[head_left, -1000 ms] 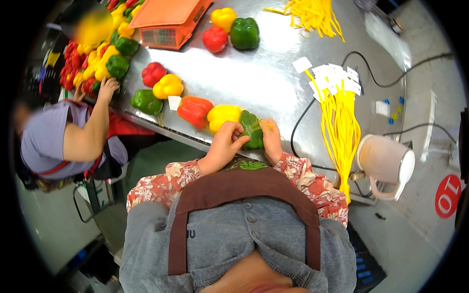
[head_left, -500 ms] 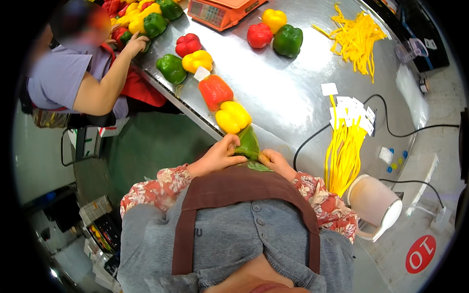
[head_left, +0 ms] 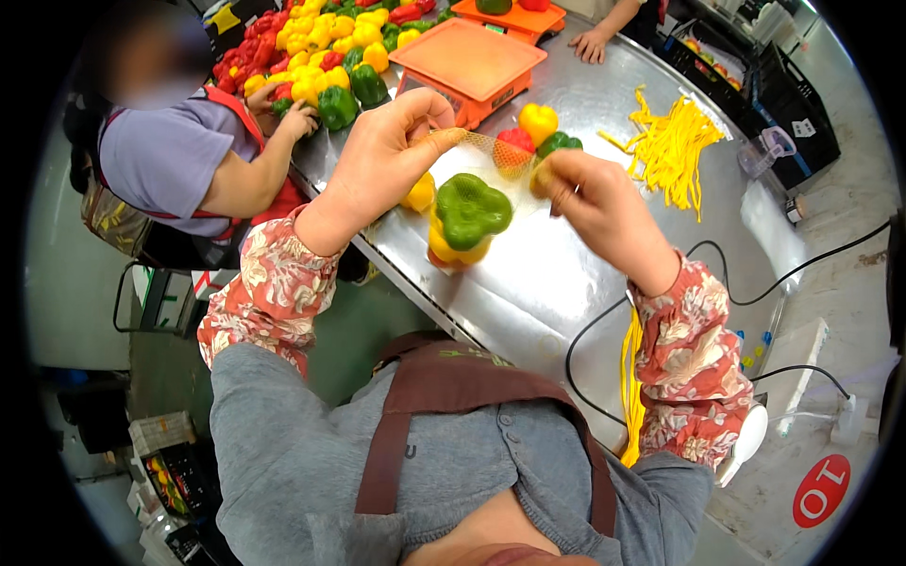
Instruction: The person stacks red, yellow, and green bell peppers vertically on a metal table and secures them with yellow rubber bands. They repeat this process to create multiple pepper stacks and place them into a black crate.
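A: What is held by the hands?

B: A thin mesh net bag [head_left: 491, 156] is pinched at its mouth by both. The left hand [head_left: 382, 156] is closed on one edge with thumb and fingers, and the right hand [head_left: 590, 203] is closed on the other edge, so the net is stretched between them.

A: And the peppers?

B: A green pepper [head_left: 470, 209] is seen hanging in the net, just below the stretched mouth. A yellow pepper [head_left: 453, 250] is pressed against it from underneath, and a sliver of red is glimpsed at the very bottom. Whether the bundle is touching the counter [head_left: 557, 283] cannot be told.

A: What is found around the green pepper?

B: Beyond it, an orange scale [head_left: 467, 66] is stood on the steel counter. Between the scale and the green pepper, a yellow, a red and a green pepper are grouped [head_left: 538, 132], seen partly through the net. Further off, to the right of the green pepper, a heap of yellow ties [head_left: 670, 146] is spread. To its far left, a pile of mixed peppers [head_left: 321, 52] is being handled by another person in a grey shirt [head_left: 179, 156]. Nearer than the green pepper, a black cable [head_left: 604, 330] is draped over the counter edge
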Demonstrator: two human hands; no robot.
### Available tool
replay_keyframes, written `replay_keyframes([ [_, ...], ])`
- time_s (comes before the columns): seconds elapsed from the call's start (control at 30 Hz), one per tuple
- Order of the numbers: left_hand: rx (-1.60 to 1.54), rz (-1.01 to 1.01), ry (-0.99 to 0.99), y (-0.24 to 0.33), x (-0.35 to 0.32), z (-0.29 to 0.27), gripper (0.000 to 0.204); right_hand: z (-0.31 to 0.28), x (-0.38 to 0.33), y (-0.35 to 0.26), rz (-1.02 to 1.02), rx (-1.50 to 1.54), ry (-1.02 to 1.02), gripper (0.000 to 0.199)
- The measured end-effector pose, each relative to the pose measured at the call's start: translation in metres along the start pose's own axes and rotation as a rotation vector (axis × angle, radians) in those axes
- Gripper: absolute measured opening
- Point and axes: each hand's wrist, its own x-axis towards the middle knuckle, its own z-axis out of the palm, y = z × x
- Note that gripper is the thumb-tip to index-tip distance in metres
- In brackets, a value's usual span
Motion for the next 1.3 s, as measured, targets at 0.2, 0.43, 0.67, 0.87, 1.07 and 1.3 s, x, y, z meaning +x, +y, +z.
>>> replay_keyframes([
  [0.2,-0.184,0.159,0.004,-0.015,0.032,0.001,0.019,-0.013,0.032,-0.001,0.037,-0.370,0.071,0.014],
  [0.43,-0.155,0.224,-0.121,-0.010,0.042,0.019,0.019,-0.014,0.012,-0.012,-0.043,-0.282,0.181,0.015],
  [0.67,-0.701,-0.087,-0.353,-0.011,0.058,0.041,0.026,0.027,-0.003,0.003,0.214,0.309,0.313,0.008],
  [0.87,-1.062,-0.058,-0.500,-0.038,0.072,0.039,0.027,0.035,0.013,0.012,-0.109,-0.476,0.333,0.023],
  [1.07,-0.584,0.419,-0.571,-0.059,0.046,0.062,0.067,0.025,0.030,-0.004,-0.257,-0.496,0.358,0.019],
  [1.3,-0.827,0.138,-0.528,-0.052,0.058,0.107,0.021,0.023,0.032,0.038,0.082,-0.027,0.482,0.028],
])
